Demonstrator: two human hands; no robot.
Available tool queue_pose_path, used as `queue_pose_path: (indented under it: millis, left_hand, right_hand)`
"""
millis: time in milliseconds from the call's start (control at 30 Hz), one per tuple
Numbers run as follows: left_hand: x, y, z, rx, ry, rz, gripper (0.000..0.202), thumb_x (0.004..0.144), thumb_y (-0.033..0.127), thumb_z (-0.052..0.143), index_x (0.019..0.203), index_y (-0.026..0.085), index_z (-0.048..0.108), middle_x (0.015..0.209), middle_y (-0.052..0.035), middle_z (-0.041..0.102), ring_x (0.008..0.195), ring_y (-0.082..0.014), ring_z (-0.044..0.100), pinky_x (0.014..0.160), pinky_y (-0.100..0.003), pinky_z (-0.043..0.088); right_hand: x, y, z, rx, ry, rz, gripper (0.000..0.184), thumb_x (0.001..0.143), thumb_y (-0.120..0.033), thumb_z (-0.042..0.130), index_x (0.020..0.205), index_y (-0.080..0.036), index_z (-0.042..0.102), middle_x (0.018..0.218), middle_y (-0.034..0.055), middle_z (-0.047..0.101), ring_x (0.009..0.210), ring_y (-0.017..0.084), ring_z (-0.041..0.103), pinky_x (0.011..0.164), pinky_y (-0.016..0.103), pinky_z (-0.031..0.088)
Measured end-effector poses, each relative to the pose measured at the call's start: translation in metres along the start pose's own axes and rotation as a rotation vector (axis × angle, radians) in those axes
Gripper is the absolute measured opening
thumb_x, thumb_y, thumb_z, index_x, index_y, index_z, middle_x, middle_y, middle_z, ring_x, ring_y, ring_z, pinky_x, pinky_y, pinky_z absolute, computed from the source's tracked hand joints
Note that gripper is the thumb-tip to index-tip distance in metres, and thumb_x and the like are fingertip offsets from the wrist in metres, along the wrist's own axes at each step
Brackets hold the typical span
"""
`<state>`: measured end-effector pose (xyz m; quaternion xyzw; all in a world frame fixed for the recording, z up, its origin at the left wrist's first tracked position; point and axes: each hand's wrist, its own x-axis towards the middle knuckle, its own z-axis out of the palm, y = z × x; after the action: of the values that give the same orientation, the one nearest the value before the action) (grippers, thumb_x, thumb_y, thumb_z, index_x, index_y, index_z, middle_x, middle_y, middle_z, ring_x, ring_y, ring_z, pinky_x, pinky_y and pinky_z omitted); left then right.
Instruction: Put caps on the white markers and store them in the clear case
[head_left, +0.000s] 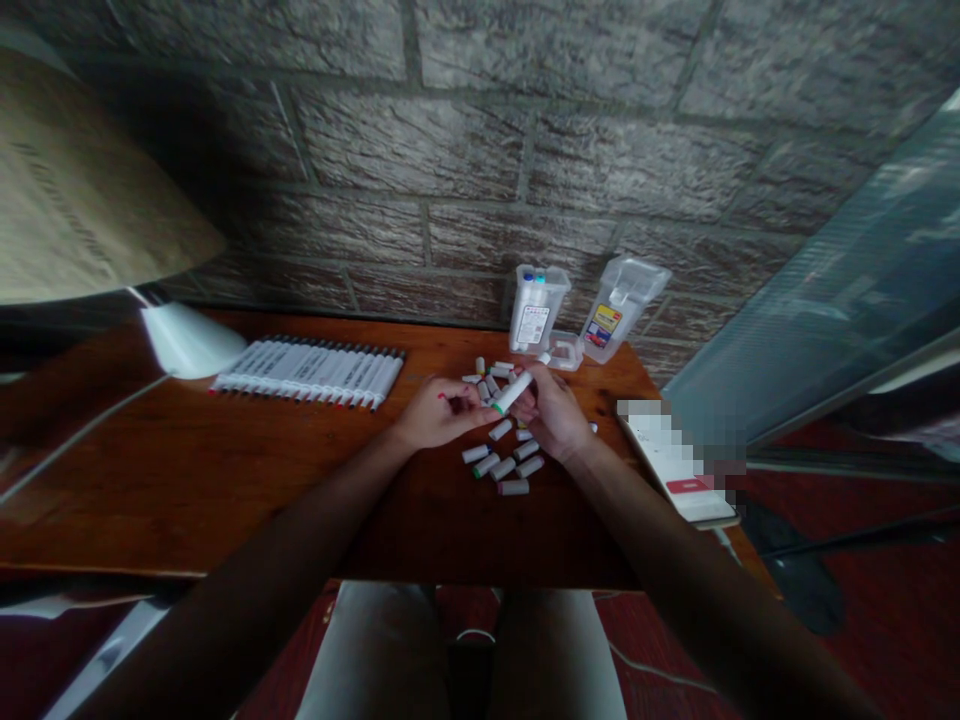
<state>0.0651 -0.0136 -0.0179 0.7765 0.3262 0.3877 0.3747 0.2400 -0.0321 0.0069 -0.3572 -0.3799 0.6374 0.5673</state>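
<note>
In my right hand, fingers closed, is a white marker with a green end, tilted with that end toward the lower left. My left hand is just left of it, fingers curled and one fingertip at the green end. I cannot make out what, if anything, the left fingers hold. A red mark shows on the back of that hand. Beneath and around both hands lie short white marker caps, several with coloured ends, such as a green-ended cap nearer me.
A row of capless-looking white markers lies left, beside a lamp base. At the wall stand a clear container holding several markers and a second clear container, with a clear lid between. A phone lies right.
</note>
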Motion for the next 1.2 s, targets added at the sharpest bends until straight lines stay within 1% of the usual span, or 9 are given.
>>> queue_pose_path:
  millis: [233,467,633,733,833,933,1000,1067,1200]
  left_hand:
    - [-0.001,0.000,0.002,-0.059,-0.011,-0.039,0.044,0.074,0.053,0.074,0.055,0.017,0.058,0.051,0.0008,0.050,0.050,-0.0103,0.042,0.048,-0.024,0.030]
    - [-0.002,0.007,0.008,-0.126,0.058,-0.085,0.053,0.071,0.060,0.073,0.049,0.018,0.050,0.048,0.0028,0.042,0.048,-0.0086,0.035,0.046,-0.023,0.027]
    - [-0.002,0.011,0.012,-0.154,0.105,-0.081,0.051,0.070,0.059,0.075,0.050,0.018,0.051,0.049,0.0023,0.047,0.049,-0.0090,0.036,0.049,-0.024,0.032]
    - [-0.003,0.010,0.014,-0.170,0.108,-0.085,0.048,0.070,0.054,0.077,0.051,0.018,0.053,0.051,0.0019,0.049,0.049,-0.0093,0.039,0.049,-0.024,0.033]
    - [-0.003,0.005,0.013,-0.165,0.100,-0.080,0.045,0.070,0.050,0.079,0.052,0.017,0.054,0.052,0.0022,0.050,0.050,-0.0091,0.040,0.050,-0.024,0.034]
    - [0.003,-0.001,0.009,-0.148,0.130,-0.061,0.045,0.073,0.051,0.077,0.053,0.017,0.055,0.053,0.0020,0.052,0.051,-0.0093,0.043,0.051,-0.024,0.035]
    - [0.008,-0.003,0.005,-0.146,0.188,-0.060,0.044,0.077,0.053,0.074,0.057,0.017,0.059,0.057,0.0005,0.057,0.054,-0.0101,0.048,0.054,-0.024,0.038]
    - [0.013,-0.005,0.003,-0.159,0.247,-0.078,0.041,0.080,0.054,0.071,0.068,0.016,0.065,0.062,-0.0007,0.063,0.057,-0.0104,0.051,0.056,-0.023,0.040]
    - [0.016,-0.007,0.001,-0.214,0.223,-0.126,0.041,0.084,0.056,0.068,0.089,0.015,0.072,0.063,-0.0003,0.064,0.048,-0.0077,0.043,0.048,-0.022,0.034]
  right_hand:
    - [0.000,0.004,-0.001,0.010,0.021,0.002,0.043,0.074,-0.052,0.075,0.061,-0.022,0.047,0.039,-0.0108,0.029,0.038,0.006,0.019,0.038,0.023,0.017]
    - [-0.001,0.006,0.001,0.042,0.134,0.006,0.039,0.071,-0.048,0.075,0.060,-0.023,0.046,0.041,-0.0096,0.030,0.041,0.007,0.021,0.040,0.023,0.020]
    - [-0.001,0.009,0.000,0.054,0.142,0.010,0.042,0.076,-0.049,0.072,0.061,-0.024,0.042,0.043,-0.0099,0.029,0.040,0.007,0.026,0.041,0.023,0.027]
    - [-0.001,0.009,0.000,0.047,0.166,0.009,0.040,0.076,-0.047,0.071,0.060,-0.024,0.043,0.042,-0.0096,0.030,0.039,0.008,0.025,0.040,0.023,0.024]
    - [-0.002,0.007,0.002,0.036,0.182,-0.049,0.040,0.077,-0.048,0.070,0.060,-0.024,0.043,0.042,-0.0095,0.030,0.039,0.008,0.024,0.039,0.024,0.020]
    - [-0.003,0.002,0.002,0.002,0.174,-0.151,0.041,0.079,-0.051,0.068,0.061,-0.024,0.042,0.044,-0.0097,0.030,0.041,0.008,0.024,0.042,0.024,0.022]
    - [-0.002,-0.003,0.000,-0.031,0.176,-0.191,0.036,0.078,-0.051,0.069,0.067,-0.024,0.049,0.046,-0.0102,0.031,0.042,0.008,0.023,0.042,0.024,0.020]
    - [0.000,-0.006,-0.002,-0.040,0.170,-0.207,0.029,0.077,-0.049,0.070,0.076,-0.024,0.057,0.047,-0.0102,0.036,0.041,0.007,0.023,0.042,0.024,0.017]
    - [0.005,-0.007,-0.007,-0.031,0.148,-0.206,0.020,0.079,-0.041,0.066,0.082,-0.022,0.063,0.048,-0.0089,0.041,0.041,0.007,0.023,0.042,0.024,0.015]
